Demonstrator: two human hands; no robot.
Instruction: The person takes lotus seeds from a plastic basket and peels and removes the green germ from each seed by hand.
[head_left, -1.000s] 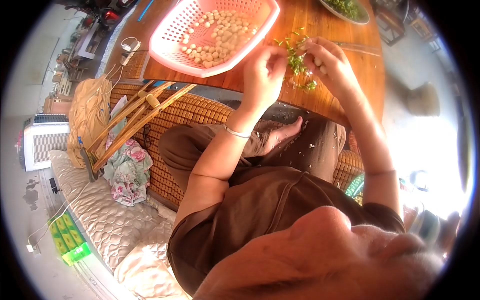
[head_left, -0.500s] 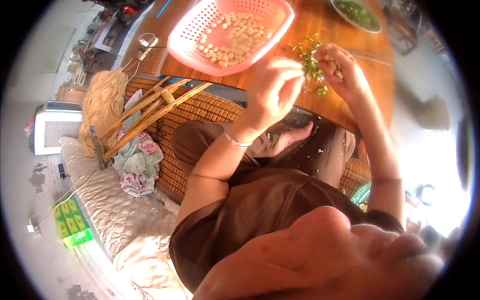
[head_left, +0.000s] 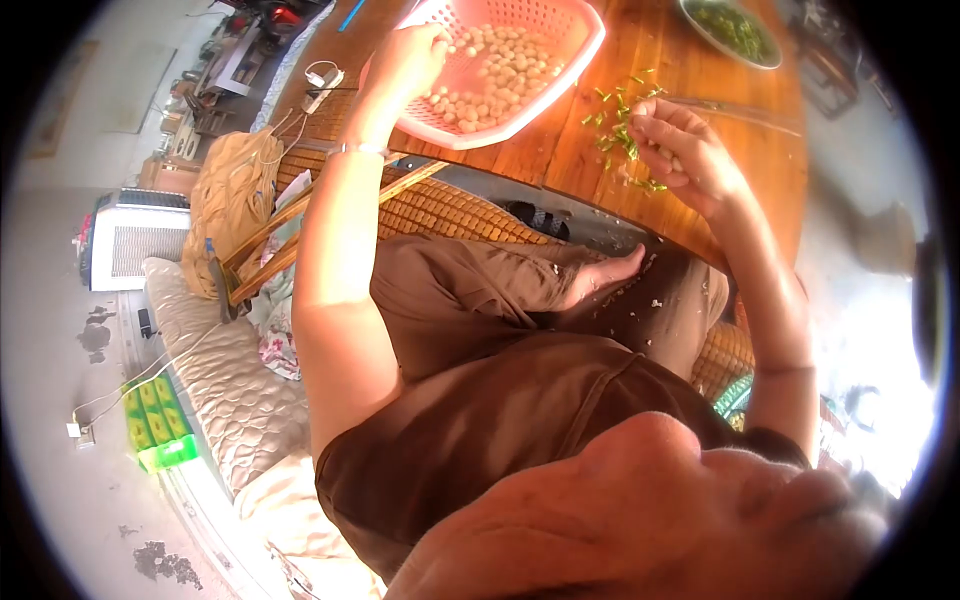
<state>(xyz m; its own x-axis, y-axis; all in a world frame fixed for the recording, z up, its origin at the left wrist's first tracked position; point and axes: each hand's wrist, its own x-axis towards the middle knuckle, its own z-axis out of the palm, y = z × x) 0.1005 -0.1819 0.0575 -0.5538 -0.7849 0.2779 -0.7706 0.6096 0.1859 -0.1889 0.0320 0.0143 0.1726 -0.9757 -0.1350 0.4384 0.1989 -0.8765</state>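
The wooden table (head_left: 560,165) spans the top centre and upper right of the frame. On it, at top centre, sits the pink perforated plastic basket (head_left: 578,70), and a shallow dish (head_left: 773,62) of green pieces stands in the upper right corner of the tabletop.

The main change is in the left hand (head_left: 412,62): half a second ago it was between the basket and the loose greens, and now it has swung to the upper left, with its bent fingertips over the inside of the basket near the left rim. The fingers are drawn together; whether anything is pinched between them cannot be told. The two hands, close together a second ago, are now well apart, one at the basket and one by the greens.

The right hand (head_left: 690,150), right of centre in the upper frame, is curled around a few pale kernels (head_left: 673,163), partly visible between the fingers. Just beside it, small green scraps (head_left: 618,140) lie scattered on the wood. Many more pale kernels (head_left: 512,68) are spread over the basket's bottom, their kind too small to name surely.
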